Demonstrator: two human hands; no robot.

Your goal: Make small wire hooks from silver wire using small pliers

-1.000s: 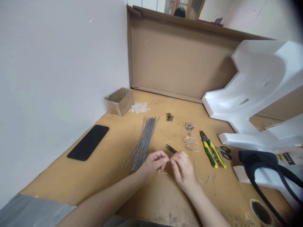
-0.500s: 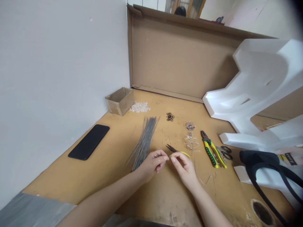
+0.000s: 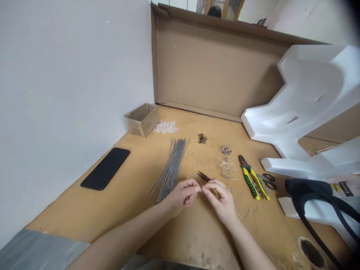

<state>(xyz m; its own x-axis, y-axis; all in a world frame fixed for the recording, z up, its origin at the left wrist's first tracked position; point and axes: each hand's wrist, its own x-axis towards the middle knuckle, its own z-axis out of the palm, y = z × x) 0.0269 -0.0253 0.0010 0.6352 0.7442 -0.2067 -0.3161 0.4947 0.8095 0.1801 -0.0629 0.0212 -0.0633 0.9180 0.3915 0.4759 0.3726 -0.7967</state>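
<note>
My left hand (image 3: 187, 193) pinches a thin piece of wire (image 3: 184, 185), mostly hidden by the fingers. Its fingertips almost meet those of my right hand (image 3: 221, 198), which is also closed in a pinch on the wire's tip. Behind my right hand lie small pliers (image 3: 204, 176) with dark jaws and yellow handles, partly covered. A bundle of straight grey wires (image 3: 171, 168) lies beside and beyond my left hand. Bent wire pieces (image 3: 227, 170) and a small heap of wire loops (image 3: 226, 149) rest beyond my right hand.
Yellow-green pliers (image 3: 249, 176) and black-handled scissors (image 3: 268, 180) lie at right, near white foam (image 3: 306, 93) and a black strap (image 3: 306, 187). Farther back are black rings (image 3: 202, 138), clear beads (image 3: 166, 126) and a cardboard box (image 3: 143, 120). A black phone (image 3: 106, 168) lies left.
My right hand has shifted slightly and its fingers have turned, with the fingertips still close to my left hand's. My left hand stays almost in place.
</note>
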